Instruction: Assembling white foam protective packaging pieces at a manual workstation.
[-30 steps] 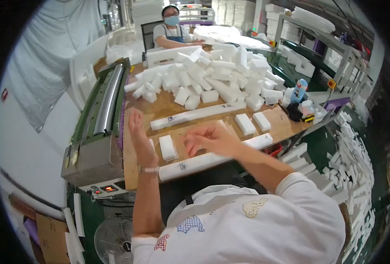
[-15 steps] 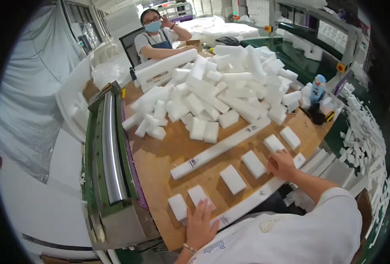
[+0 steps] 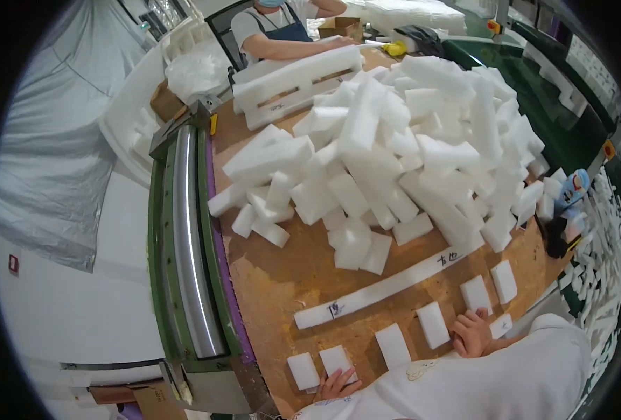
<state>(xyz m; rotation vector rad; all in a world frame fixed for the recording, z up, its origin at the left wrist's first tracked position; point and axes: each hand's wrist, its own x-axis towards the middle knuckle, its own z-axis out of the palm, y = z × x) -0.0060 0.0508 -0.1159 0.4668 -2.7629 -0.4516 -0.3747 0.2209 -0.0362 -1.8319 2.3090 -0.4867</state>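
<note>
A spaced row of white foam blocks lies along the near side of the wooden table. My left hand [image 3: 336,386] rests with fingers spread on the near end of a foam block [image 3: 336,360], second from the left. Farther right, my right hand [image 3: 473,333] has its fingers curled together at the near end of another foam block [image 3: 476,295]; whether they hold anything is hidden. A long white foam strip [image 3: 387,285] with dark marks lies behind the row. My white shirt covers most of a second foam strip [image 3: 501,325]; one end shows beside my right hand.
A large heap of white foam pieces [image 3: 408,147] fills the table's [image 3: 261,287] far half. To the left is a green machine with a metal roller [image 3: 186,238]. A co-worker [image 3: 282,35] sits beyond. A blue bottle [image 3: 574,187] stands right; foam scraps [image 3: 604,245] lie beyond the edge.
My view has tipped down and closer to the table, so my shirt hides most of the near strip. Both hands stay by the same blocks; the right hand's fingers look more curled.
</note>
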